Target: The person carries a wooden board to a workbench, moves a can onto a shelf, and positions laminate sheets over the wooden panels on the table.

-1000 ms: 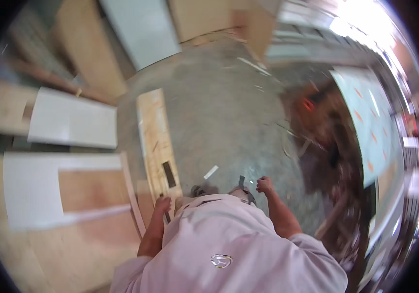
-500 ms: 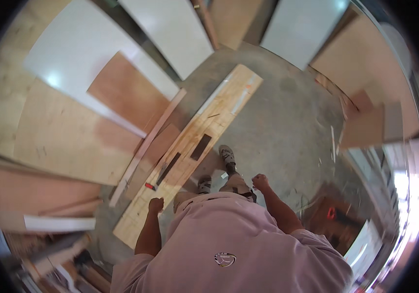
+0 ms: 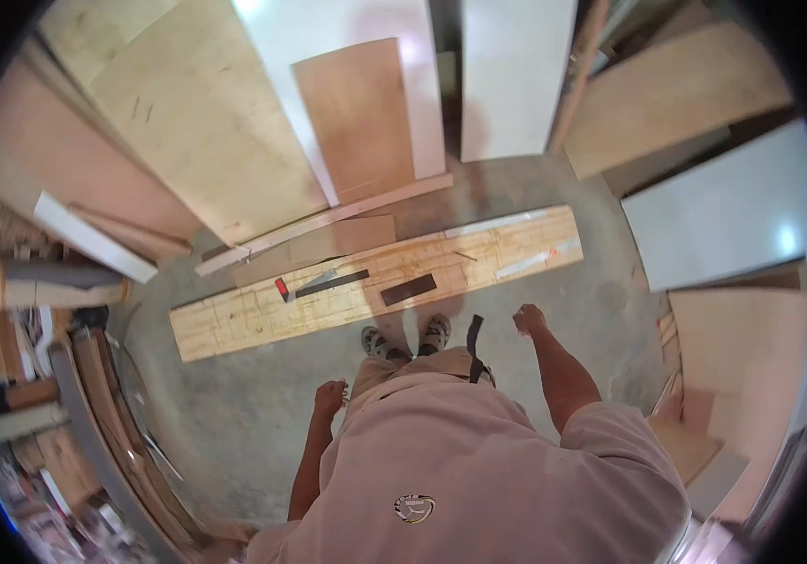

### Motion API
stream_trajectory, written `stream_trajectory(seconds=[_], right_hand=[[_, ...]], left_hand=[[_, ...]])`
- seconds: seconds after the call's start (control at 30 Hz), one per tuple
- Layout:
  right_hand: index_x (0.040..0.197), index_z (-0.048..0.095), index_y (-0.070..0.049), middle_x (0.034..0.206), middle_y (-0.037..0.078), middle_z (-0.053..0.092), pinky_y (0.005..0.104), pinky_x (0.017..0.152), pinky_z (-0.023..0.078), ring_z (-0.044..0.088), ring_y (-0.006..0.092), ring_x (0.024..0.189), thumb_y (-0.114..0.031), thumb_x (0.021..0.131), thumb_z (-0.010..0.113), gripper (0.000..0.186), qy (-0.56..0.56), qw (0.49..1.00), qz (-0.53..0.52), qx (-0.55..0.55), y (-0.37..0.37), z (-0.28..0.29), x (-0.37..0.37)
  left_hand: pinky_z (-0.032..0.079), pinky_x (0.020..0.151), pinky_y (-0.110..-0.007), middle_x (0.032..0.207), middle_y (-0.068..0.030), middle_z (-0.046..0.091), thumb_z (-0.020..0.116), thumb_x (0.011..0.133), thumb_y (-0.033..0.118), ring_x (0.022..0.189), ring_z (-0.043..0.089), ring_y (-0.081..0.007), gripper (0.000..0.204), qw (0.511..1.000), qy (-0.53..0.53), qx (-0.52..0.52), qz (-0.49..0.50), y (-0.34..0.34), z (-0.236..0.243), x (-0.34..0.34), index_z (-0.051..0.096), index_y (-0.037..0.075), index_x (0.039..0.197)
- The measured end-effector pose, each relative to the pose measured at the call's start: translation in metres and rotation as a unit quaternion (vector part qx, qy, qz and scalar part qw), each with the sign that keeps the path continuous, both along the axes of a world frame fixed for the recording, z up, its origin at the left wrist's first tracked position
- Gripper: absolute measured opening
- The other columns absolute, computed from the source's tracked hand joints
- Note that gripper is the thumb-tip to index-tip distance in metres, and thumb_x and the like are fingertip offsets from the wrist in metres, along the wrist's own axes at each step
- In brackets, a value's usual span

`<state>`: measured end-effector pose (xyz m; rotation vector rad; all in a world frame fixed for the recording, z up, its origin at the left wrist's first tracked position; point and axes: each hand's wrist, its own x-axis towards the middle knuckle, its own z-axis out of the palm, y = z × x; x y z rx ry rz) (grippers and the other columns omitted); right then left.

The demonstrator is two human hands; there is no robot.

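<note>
My left hand (image 3: 331, 397) hangs beside my left hip with its fingers curled in. I see nothing in it. My right hand (image 3: 529, 320) is held out ahead of my right hip, loosely closed, with nothing visible in it. In front of my feet a long light wooden board (image 3: 234, 329) lies across the floor, touched by neither hand. On it are a handsaw with a red-and-black handle (image 3: 281, 287), a long dark strip (image 3: 332, 283), a short dark rectangular piece (image 3: 408, 289) and a thin dark stick (image 3: 465, 256). A black strap (image 3: 475, 346) sticks out from my waist.
Large plywood sheets (image 3: 197, 122) and white panels (image 3: 516, 85) lean beyond the board, with a narrow wooden batten (image 3: 328, 218) along their foot. More panels (image 3: 733, 216) stand at the right. Timber lengths (image 3: 93, 414) and offcuts are stacked at the left.
My view has turned to the right, so the board now runs nearly crosswise in front of me. My feet have come side by side. Both hands remain curled.
</note>
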<state>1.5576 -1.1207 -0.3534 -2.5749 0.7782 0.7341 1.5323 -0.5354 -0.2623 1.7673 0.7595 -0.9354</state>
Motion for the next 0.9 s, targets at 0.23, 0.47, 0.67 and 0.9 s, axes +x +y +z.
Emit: stream_trajectory(seconds=[0.23,0.47,0.67,0.9], right_hand=[[0.083,0.064,0.002,0.074,0.014,0.065,0.0336,0.051,0.054,0.065,0.0208,0.057,-0.019,0.081,0.059,0.021,-0.066,0.984,0.009,0.167,0.06,0.025,0.134],[0.085,0.063,0.002,0.074,0.012,0.063,0.0321,0.048,0.053,0.063,0.0179,0.055,-0.022,0.081,0.06,0.024,-0.043,0.97,0.077,0.225,0.184,0.092,0.213],[0.091,0.07,-0.002,0.097,0.019,0.068,0.0414,0.088,0.05,0.064,0.0346,0.098,-0.028,0.077,0.061,0.031,-0.088,0.946,0.297,0.089,0.214,0.106,0.296],[0.088,0.07,-0.003,0.098,0.019,0.068,0.0424,0.087,0.05,0.065,0.0351,0.096,-0.028,0.078,0.06,0.029,-0.032,0.894,0.433,0.115,0.227,0.062,0.455]], left_hand=[[0.053,0.069,-0.047,0.085,-0.0186,0.069,0.044,0.098,0.034,0.077,0.068,-0.0343,0.039,0.896,-0.169,0.202,-0.356,0.036,-0.054,-0.064,0.069,0.005,0.095],[0.053,0.055,-0.041,0.069,-0.0141,0.065,0.055,0.091,0.037,0.059,0.065,-0.0255,0.039,0.996,-0.055,0.061,-0.023,0.094,-0.092,-0.083,0.066,0.0,0.082],[0.052,0.053,-0.038,0.055,-0.0098,0.062,0.05,0.091,0.042,0.051,0.063,-0.0236,0.044,0.96,-0.03,0.113,0.255,0.119,-0.093,-0.038,0.063,0.004,0.071],[0.049,0.048,-0.039,0.062,-0.0071,0.061,0.051,0.09,0.032,0.048,0.061,-0.0223,0.032,0.924,-0.027,0.157,0.348,0.041,-0.109,0.004,0.063,0.006,0.076]])
